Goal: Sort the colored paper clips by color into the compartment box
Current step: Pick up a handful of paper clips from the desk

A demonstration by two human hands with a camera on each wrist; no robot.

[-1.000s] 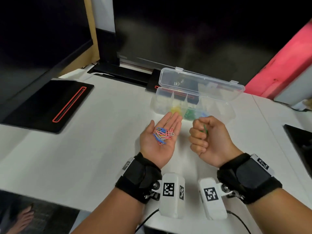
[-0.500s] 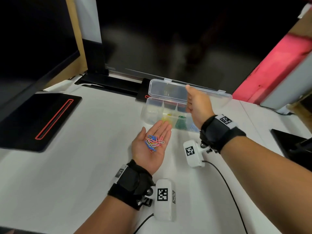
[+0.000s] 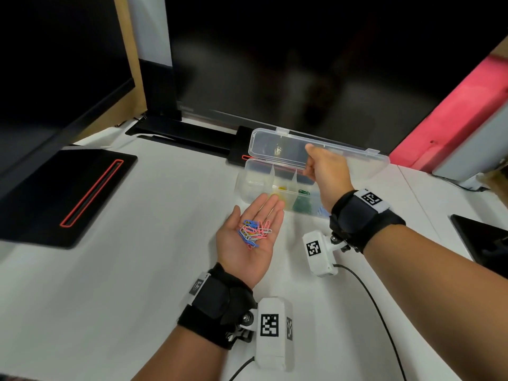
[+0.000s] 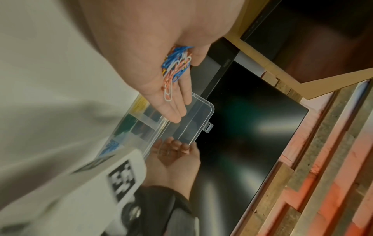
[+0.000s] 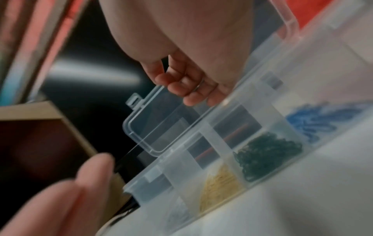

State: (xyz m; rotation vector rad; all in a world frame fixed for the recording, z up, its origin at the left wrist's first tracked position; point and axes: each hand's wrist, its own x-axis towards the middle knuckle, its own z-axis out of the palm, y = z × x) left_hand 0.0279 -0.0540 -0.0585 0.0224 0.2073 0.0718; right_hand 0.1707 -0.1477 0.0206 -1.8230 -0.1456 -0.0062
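my left hand (image 3: 246,244) lies palm up over the counter (image 3: 132,270), just in front of the compartment box (image 3: 248,185), fingers straight and the grip apart. a small heap of mixed paper clips (image 3: 254,232) rests on the palm: blue, pink or red, white, and a bit of yellow as far as i can make out.

my right hand (image 3: 327,171) is out over the back of the box, near its open lid (image 3: 277,145). in the right wrist view the fingers (image 5: 181,87) are curled in toward the palm, and i see a thin pale glint among them, but i cannot tell whether that is a clip pinched there or nothing at all, so i cannot call that grip either way.

as for progress: the near row of the box already holds sorted piles, yellow clips (image 5: 220,183) in one cell, green clips (image 5: 266,153) in the next, blue clips (image 5: 318,118) beyond that. a few pale ones seem to lie in the end cell on the far left, though it is blurred. the back-row cells look mostly bare from here.

i judge the job well past halfway but not finished: the heap in my palm is left to go, mainly blues and pinks, and i see no pink pile in the box yet, so that colour likely needs a cell of its own.
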